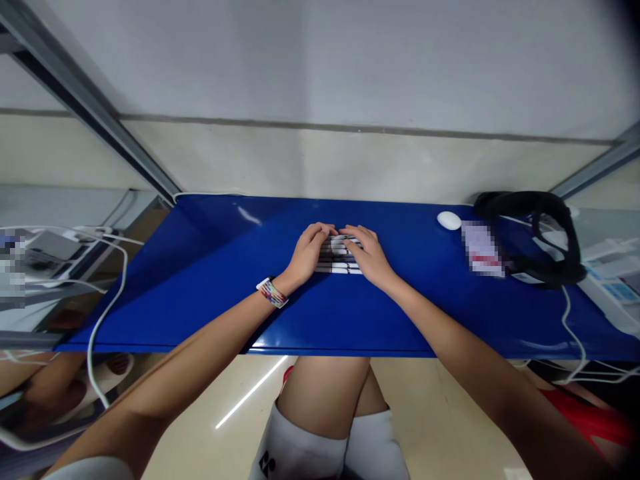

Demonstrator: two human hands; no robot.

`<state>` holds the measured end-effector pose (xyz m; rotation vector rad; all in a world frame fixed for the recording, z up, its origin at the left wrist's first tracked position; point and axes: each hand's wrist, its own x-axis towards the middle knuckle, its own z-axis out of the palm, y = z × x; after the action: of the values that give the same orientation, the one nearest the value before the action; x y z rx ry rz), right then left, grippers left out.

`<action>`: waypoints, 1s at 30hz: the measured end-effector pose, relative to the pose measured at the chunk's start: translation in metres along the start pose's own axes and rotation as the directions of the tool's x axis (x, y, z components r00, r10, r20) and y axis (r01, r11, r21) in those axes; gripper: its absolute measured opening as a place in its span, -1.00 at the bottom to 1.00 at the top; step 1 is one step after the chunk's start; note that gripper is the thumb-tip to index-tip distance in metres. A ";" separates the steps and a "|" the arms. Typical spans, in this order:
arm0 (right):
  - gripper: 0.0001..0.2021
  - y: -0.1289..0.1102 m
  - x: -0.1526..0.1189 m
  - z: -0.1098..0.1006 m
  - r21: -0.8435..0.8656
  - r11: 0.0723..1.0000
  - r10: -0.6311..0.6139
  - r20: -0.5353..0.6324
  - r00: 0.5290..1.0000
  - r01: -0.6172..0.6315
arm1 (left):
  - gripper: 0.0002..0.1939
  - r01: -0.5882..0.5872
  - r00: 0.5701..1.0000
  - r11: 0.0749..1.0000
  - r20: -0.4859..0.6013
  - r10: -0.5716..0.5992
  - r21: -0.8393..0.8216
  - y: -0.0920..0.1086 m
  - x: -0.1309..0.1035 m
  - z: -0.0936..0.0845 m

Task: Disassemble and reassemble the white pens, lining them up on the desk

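Several thin white sticks or pens with dark marks (pixel 339 267) lie side by side in a row on the blue table (pixel 320 313), running left to right. My left hand (pixel 306 253) rests against their left ends, its fingers curving over the far side. My right hand (pixel 373 257) lies over their right ends, fingers slightly spread and reaching toward my left fingertips. The palms partly cover the row, so both ends of most sticks are hidden. A patterned band is on my left wrist.
On the right of the table are a white oval object (pixel 449 221), a blurred pale packet (pixel 481 249) and a black strap-like headset (pixel 570 233). White cables (pixel 567 320) hang at both sides. Metal posts (pixel 100 100) flank the table. People sit partly visible at left and right.
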<state>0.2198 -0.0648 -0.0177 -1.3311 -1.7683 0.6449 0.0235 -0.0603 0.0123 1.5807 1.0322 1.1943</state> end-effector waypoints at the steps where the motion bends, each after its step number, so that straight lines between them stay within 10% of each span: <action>1: -0.68 0.000 0.000 -0.001 0.000 1.000 0.002 -0.003 1.000 -0.002 | -0.69 0.001 1.000 1.000 -0.002 -0.001 0.006 0.000 0.000 0.000; 24: -0.85 -0.007 -0.003 -0.029 -0.089 0.986 -0.154 -0.139 0.978 0.143 | -0.68 -0.041 0.986 0.992 -0.156 0.059 0.119 -0.027 0.019 -0.017; 30: -0.84 -0.024 -0.009 -0.032 -0.022 0.914 -0.402 0.082 0.912 0.405 | -0.69 -0.067 0.989 0.982 -0.120 0.089 0.179 -0.016 0.014 -0.014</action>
<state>0.2355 -0.0833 0.0155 -0.9284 -2.0482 0.4339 0.0111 -0.0406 0.0027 1.7117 1.1945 1.3018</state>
